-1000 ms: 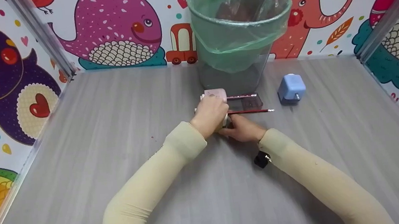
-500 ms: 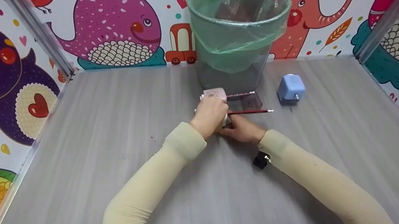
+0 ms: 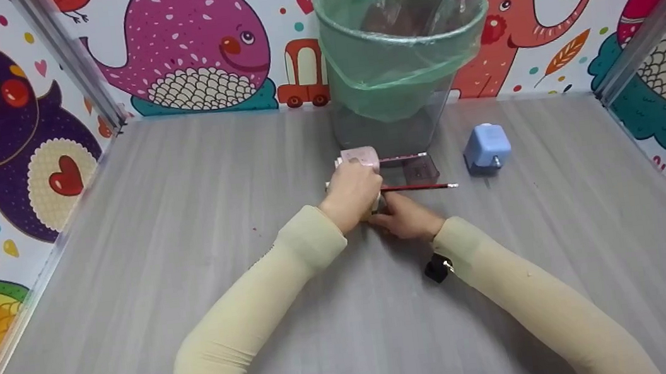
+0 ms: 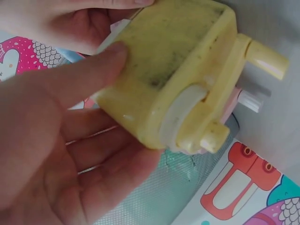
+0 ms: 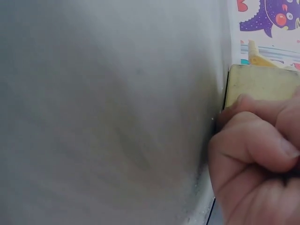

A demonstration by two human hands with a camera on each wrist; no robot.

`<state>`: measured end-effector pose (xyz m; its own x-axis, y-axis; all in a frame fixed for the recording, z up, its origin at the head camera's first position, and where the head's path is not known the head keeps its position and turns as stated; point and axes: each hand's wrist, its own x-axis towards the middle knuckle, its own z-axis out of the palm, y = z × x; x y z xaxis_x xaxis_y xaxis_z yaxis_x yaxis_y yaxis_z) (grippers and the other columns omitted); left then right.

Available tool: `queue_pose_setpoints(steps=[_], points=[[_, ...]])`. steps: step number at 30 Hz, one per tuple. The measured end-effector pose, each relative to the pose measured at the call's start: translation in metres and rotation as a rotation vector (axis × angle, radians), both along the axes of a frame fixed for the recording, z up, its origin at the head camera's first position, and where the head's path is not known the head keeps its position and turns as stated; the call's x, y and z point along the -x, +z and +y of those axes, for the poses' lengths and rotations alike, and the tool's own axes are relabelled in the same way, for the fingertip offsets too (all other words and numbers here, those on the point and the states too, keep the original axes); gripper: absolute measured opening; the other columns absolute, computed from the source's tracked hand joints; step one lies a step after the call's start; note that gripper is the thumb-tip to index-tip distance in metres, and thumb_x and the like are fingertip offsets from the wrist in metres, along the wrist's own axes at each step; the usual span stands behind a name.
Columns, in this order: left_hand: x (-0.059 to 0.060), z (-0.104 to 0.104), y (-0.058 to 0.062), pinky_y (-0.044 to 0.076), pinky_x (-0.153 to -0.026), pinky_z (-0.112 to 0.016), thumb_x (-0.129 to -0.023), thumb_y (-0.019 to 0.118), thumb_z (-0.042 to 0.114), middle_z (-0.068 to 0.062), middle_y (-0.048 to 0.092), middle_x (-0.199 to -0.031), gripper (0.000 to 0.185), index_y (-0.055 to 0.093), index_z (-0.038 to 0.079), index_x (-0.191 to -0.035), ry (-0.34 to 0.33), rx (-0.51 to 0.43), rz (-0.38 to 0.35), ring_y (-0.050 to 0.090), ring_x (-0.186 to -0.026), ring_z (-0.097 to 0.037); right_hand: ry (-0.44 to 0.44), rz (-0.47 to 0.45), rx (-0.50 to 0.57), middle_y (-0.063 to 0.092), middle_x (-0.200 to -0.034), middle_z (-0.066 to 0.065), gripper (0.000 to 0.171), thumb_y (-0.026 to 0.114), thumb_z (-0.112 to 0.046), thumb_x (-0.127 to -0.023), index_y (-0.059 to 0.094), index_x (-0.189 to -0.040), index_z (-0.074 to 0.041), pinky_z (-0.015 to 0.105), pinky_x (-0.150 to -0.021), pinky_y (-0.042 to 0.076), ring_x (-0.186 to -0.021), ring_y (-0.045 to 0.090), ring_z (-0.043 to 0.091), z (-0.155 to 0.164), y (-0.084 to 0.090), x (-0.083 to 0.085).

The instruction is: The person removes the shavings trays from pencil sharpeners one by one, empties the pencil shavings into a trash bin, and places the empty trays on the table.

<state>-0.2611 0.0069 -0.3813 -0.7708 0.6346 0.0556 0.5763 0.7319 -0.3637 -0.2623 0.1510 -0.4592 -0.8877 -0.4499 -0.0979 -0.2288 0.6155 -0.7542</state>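
Observation:
My left hand (image 3: 351, 192) grips a yellow crank pencil sharpener (image 4: 164, 51), thumb along one face and fingers beneath it. The crank with its knobs shows on one side, and dark smudges mark the body. My right hand (image 3: 407, 214) is at the sharpener's other end. In the right wrist view its curled fingers (image 5: 253, 145) hold against the yellow body; what the thumb pinches there is hidden. Just beyond the left hand stands a pink sharpener (image 3: 361, 156), partly covered. A red-and-black pencil (image 3: 419, 186) with a white end lies to the right of the hands.
A dark see-through case (image 3: 420, 170) lies behind the pencil. Farther back is a bin (image 3: 387, 133) with a green liner. To its right on the grey table (image 3: 180, 186) stands a blue sharpener (image 3: 487, 148). Cartoon-printed walls (image 3: 194, 39) enclose the table.

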Motion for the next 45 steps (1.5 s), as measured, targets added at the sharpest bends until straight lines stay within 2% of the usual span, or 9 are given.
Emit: queue_pose_setpoints(steps=[6, 13, 25, 32, 38, 45], points=[[0.003, -0.001, -0.002, 0.060, -0.078, -0.035, -0.089, 0.069, 0.027, -0.004, 0.076, -0.105, 0.025, 0.077, 0.012, -0.107, 0.026, 0.004, -0.035, 0.071, -0.093, -0.020, 0.000, 0.014, -0.028, 0.054, -0.073, -0.003, 0.017, 0.062, -0.015, -0.099, 0.062, -0.110, -0.002, 0.025, -0.056, 0.041, -0.060, 0.049, 0.009, 0.000, 0.001, -0.002], [0.001, 0.003, -0.004, 0.059, -0.074, -0.031, -0.090, 0.068, 0.022, -0.001, 0.077, -0.100, 0.019, 0.078, 0.015, -0.105, 0.017, 0.016, 0.025, 0.071, -0.087, -0.017, 0.014, 0.027, -0.047, 0.054, -0.075, -0.002, 0.014, 0.062, -0.015, -0.099, 0.064, -0.102, -0.002, 0.026, -0.061, 0.042, -0.065, 0.050, 0.011, 0.001, -0.001, 0.000], [0.002, 0.006, -0.003, 0.059, -0.075, -0.032, -0.090, 0.067, 0.023, -0.002, 0.076, -0.102, 0.020, 0.077, 0.015, -0.105, 0.038, 0.013, 0.000, 0.070, -0.091, -0.018, 0.004, -0.006, -0.037, 0.057, -0.080, 0.000, 0.018, 0.060, -0.013, -0.100, 0.063, -0.112, 0.000, 0.026, -0.060, 0.043, -0.066, 0.051, 0.011, 0.005, 0.001, -0.002], [0.002, 0.006, -0.003, 0.059, -0.079, -0.032, -0.091, 0.065, 0.024, -0.002, 0.076, -0.104, 0.022, 0.077, 0.015, -0.107, 0.038, 0.007, -0.010, 0.069, -0.094, -0.018, -0.008, -0.095, -0.043, 0.051, -0.068, -0.003, 0.016, 0.057, -0.011, -0.101, 0.059, -0.112, 0.001, 0.023, -0.049, 0.038, -0.054, 0.046, 0.008, 0.011, 0.003, -0.001], [0.003, 0.003, -0.001, 0.059, -0.081, -0.034, -0.089, 0.070, 0.030, -0.004, 0.076, -0.106, 0.028, 0.076, 0.013, -0.110, 0.046, 0.011, -0.027, 0.069, -0.096, -0.020, -0.061, -0.191, -0.002, 0.052, -0.069, -0.004, 0.033, 0.059, -0.015, -0.101, 0.053, -0.130, -0.001, 0.022, -0.048, 0.038, -0.054, 0.046, 0.008, 0.008, 0.004, 0.001], [0.003, -0.002, 0.000, 0.058, -0.089, -0.037, -0.089, 0.070, 0.028, -0.005, 0.075, -0.111, 0.030, 0.075, 0.011, -0.113, 0.073, -0.012, -0.082, 0.068, -0.102, -0.022, -0.104, -0.274, 0.035, 0.049, -0.065, -0.003, 0.040, 0.061, -0.014, -0.099, 0.049, -0.136, -0.004, 0.023, -0.044, 0.035, -0.051, 0.043, 0.008, 0.002, 0.004, 0.002]])
